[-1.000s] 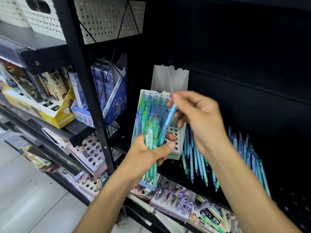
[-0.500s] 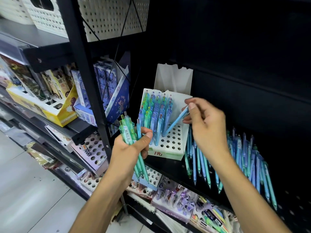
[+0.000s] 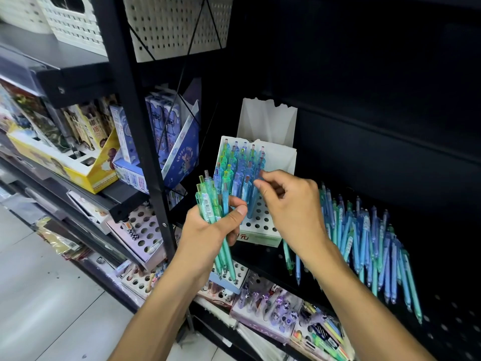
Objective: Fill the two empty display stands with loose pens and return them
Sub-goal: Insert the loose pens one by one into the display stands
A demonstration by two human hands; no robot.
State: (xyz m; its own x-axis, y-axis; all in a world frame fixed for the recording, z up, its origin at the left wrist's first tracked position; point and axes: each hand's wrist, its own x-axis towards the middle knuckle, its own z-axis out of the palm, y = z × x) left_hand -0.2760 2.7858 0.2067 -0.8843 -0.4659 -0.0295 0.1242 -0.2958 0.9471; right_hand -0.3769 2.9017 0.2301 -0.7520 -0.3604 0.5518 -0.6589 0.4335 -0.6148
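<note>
Your left hand wraps its grip around a bundle of green pens, long axes near upright, clickers up. Just right of that grip, your right hand pinches a blue pen standing tip-down in the white display stand, with loose pens on the shelf farther right.

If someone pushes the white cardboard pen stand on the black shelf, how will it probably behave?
The white cardboard pen stand probably slides easily: it looks like thin card on a smooth black shelf. It may tip backward, since the upright blue and green pens fill its rear rows while the front holes are empty. The torn back flap suggests that it bends or tears easily.
</note>
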